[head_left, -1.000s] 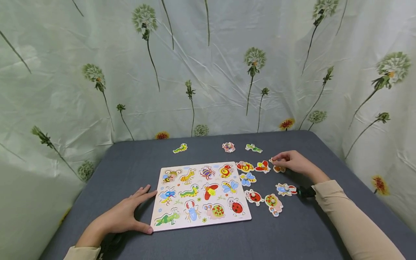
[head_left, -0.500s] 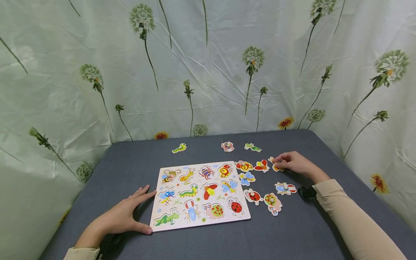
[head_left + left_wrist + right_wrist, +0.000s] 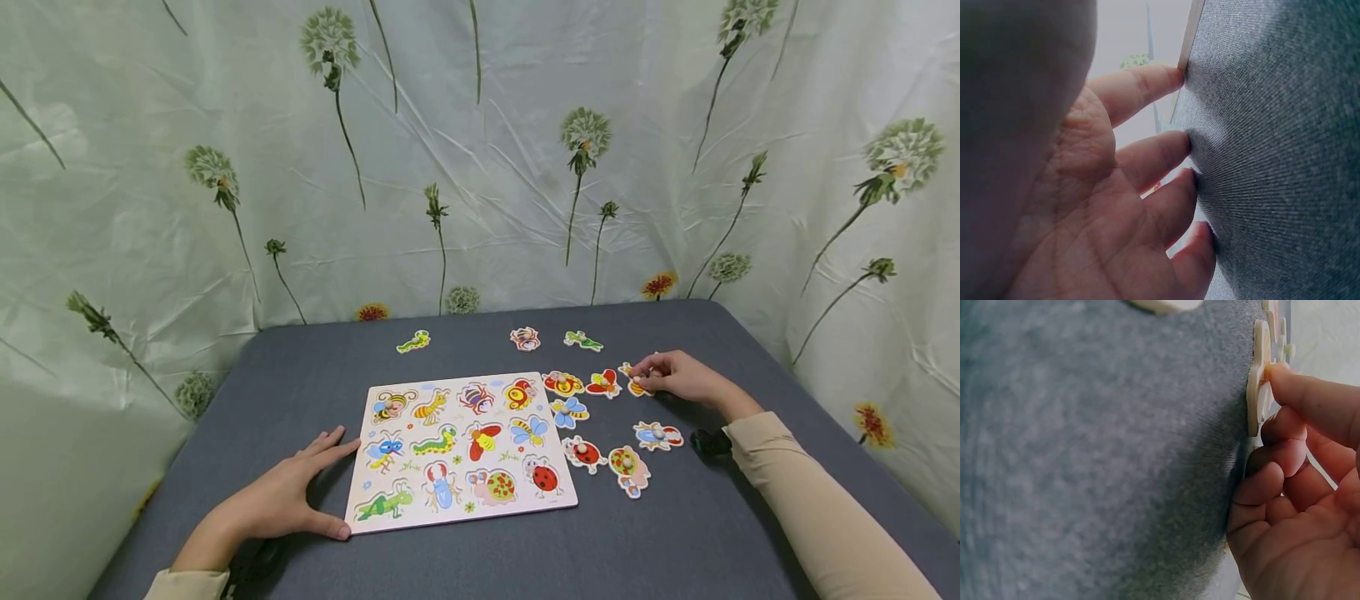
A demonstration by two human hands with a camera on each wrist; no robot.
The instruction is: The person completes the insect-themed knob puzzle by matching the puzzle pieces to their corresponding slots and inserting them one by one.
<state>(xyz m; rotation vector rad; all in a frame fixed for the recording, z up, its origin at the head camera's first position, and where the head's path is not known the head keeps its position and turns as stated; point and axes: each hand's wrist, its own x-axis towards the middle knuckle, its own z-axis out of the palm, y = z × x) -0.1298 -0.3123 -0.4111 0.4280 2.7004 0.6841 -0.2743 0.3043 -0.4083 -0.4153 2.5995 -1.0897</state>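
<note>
A small yellow-striped piece point(image 3: 636, 387) is on the right part of the grey counter point(image 3: 465, 567), partly covered by the right hand point(image 3: 678, 375). The thumb and fingers of this hand are drawn together and pinch the piece from above; the other fingers are folded inward. In the right wrist view the piece shows its thick pale edge near the counter cloth, but I cannot tell if it is a little raised.

To the left of it lies a red-winged piece point(image 3: 602, 383), then a butterfly piece point(image 3: 562, 383) just beside the puzzle board point(image 3: 417, 500). A blue-winged piece point(image 3: 570, 412) and a ladybird piece point(image 3: 590, 456) are also near the right edge of this board. Closer to the person are a snail piece point(image 3: 628, 467) and a blue beetle piece point(image 3: 658, 436).

The board lies flat, with coloured insect pictures in three rows; a bee piece point(image 3: 391, 407) with a knob sits in the far left place.

The left hand point(image 3: 277, 496) is spread wide and grasps nothing; its thumb touches the near left corner of the board and its index finger the left edge.

Behind the board lie a caterpillar piece point(image 3: 413, 342), a spider piece point(image 3: 526, 338) and a green grasshopper piece point(image 3: 583, 340). A pale curtain point(image 3: 495, 192) with dandelions hangs behind the counter.
</note>
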